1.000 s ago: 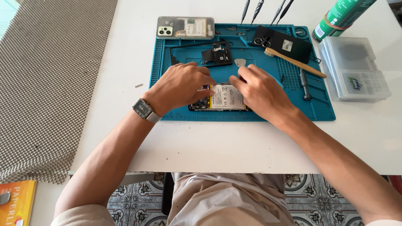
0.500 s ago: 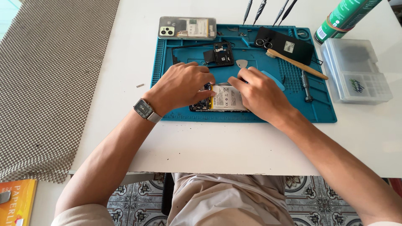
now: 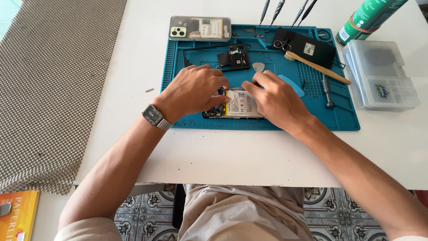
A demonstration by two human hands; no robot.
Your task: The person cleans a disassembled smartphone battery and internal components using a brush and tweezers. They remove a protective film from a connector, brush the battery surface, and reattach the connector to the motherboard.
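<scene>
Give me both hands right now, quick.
Left hand: curled, fingertips pressing on the opened phone.
Right hand: curled, fingertips on the phone's upper edge; whether it grips anything cannot be told.

White battery label between the hands, green can (white label) top right, orange package bottom left

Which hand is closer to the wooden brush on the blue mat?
The right hand. It lies just left of and below the wooden brush, on the opened phone; the left hand is farther left, across the phone.
</scene>
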